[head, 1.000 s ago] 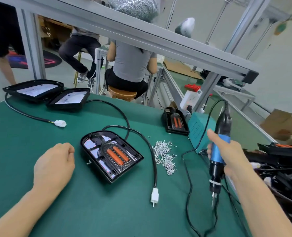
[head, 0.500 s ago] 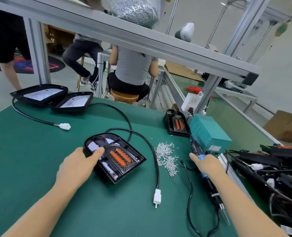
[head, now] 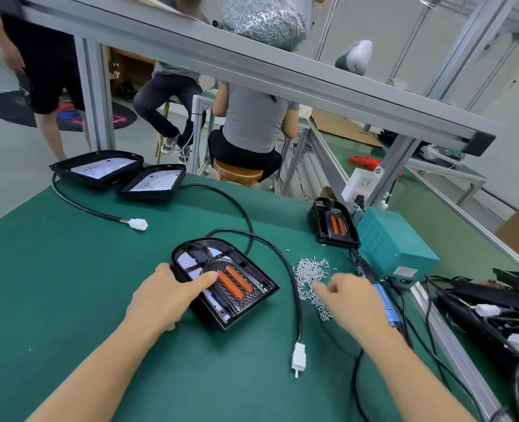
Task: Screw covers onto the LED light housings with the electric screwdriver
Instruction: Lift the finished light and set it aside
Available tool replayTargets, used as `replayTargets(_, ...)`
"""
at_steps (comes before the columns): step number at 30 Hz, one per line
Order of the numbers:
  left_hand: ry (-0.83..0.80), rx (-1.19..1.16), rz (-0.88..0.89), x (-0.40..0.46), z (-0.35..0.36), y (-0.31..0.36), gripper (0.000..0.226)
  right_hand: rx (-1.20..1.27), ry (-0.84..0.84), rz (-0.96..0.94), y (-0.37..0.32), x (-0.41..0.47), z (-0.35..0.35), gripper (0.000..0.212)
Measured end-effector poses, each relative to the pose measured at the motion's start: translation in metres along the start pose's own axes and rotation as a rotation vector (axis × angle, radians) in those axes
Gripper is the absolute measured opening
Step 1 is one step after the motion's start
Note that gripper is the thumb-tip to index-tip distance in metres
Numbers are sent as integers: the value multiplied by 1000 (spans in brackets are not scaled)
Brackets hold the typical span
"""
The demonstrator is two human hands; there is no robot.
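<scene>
A black LED light housing with a clear cover and two orange strips lies in the middle of the green bench. My left hand rests on its near left side, fingers pressing on the cover. My right hand hovers over the pile of small silver screws, fingers pinched together at the pile; I cannot tell if it holds a screw. The blue electric screwdriver lies on the bench just right of that hand, partly hidden by it.
A second covered housing leans by the teal power box. Two open housings sit at the far left. A white connector on a black cable lies near me. Tangled housings and cables crowd the right. People sit beyond the bench.
My right hand laid the screwdriver down on the bench and moved left to the screw pile. My left hand moved onto the housing and now presses on its cover.
</scene>
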State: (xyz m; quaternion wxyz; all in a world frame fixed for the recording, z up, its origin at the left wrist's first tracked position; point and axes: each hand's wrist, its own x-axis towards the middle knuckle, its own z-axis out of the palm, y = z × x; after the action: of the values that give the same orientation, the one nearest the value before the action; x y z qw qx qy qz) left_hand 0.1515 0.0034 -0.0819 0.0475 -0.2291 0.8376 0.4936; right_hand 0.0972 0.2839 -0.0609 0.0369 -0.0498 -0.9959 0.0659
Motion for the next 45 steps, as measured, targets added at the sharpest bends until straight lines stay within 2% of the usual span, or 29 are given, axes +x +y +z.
replayTargets(1, 2, 17, -8, -1, 0, 0, 67, 1, -92, -6, -11, -7, 6, 48)
replayTargets(3, 26, 67, -29, -3, 1, 1, 71, -23, -169, -17, -25, -17, 16, 53)
replayTargets(6, 63, 132, -52, -6, 2, 2, 69, 40, -189, -4, -29, -19, 23, 42)
replayTargets(8, 60, 101, -50, -7, 4, 2, 64, 141, -131, 2, -27, -19, 23, 35)
replayTargets(10, 51, 5, -44, -8, 6, 2, 57, 346, 19, -43, -26, -20, 26, 35)
replayTargets(12, 34, -139, -38, -9, 9, 0, 42, 625, 137, -138, -27, -22, 28, 28)
replayTargets(14, 28, -342, -46, -9, 11, -1, 22, 813, 164, -219, -32, -22, 26, 17)
replayTargets(16, 51, -563, -60, -10, 15, -1, 3, 911, 119, -278, -40, -20, 22, 23)
replayTargets(22, 130, -869, 32, -11, 34, 0, 24, 936, -252, -301, -72, -16, 12, 48)
replayTargets(26, 216, -917, 107, -7, 38, 7, 27, 1083, -348, -340, -83, -19, 12, 49)
replayTargets(29, 225, -950, 163, -7, 40, 16, 28, 1145, -299, -403, -86, -23, 18, 41)
replayTargets(36, 115, -991, 315, -10, 38, 31, 27, 1308, -134, -459, -81, -24, 14, 40)
replayTargets(45, -84, -843, 651, -23, 48, 74, 47, 1532, 157, -281, -62, -23, -22, 45)
